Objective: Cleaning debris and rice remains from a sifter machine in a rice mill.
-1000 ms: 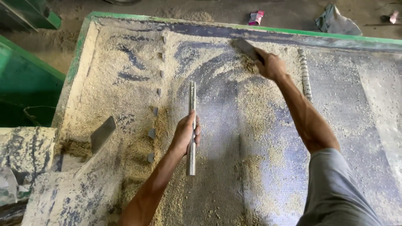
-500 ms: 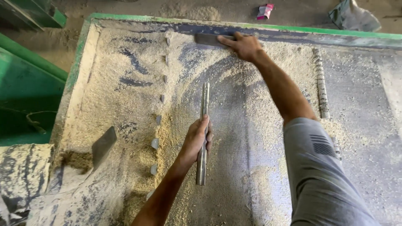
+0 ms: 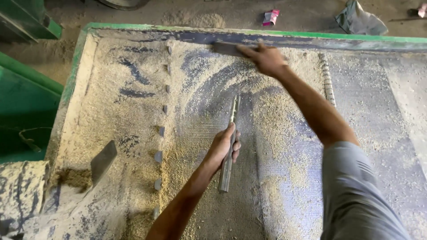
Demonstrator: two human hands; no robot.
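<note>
Two tools are in hand: the left hand (image 3: 221,149) is clenched around a metal bar (image 3: 229,142) near its middle, likely stiff and heavy. Beyond it, the right hand (image 3: 265,58) grasps a flat scraper (image 3: 227,48) on the husk-strewn perforated screen (image 3: 289,164), by the green rim (image 3: 311,35).

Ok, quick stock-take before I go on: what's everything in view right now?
sieve tray: one, green-rimmed, dark mesh, fills the view
husk and grain dust: tan, spread over the mesh
metal rod: one, grey, centre
flat scraper: one, dark, far edge
threaded rod: one, grey, right of centre
metal flap: one, grey, lower left
pink wrapper: one, on the floor beyond
left hand: grips the metal rod
right hand: on the flat scraper
</note>
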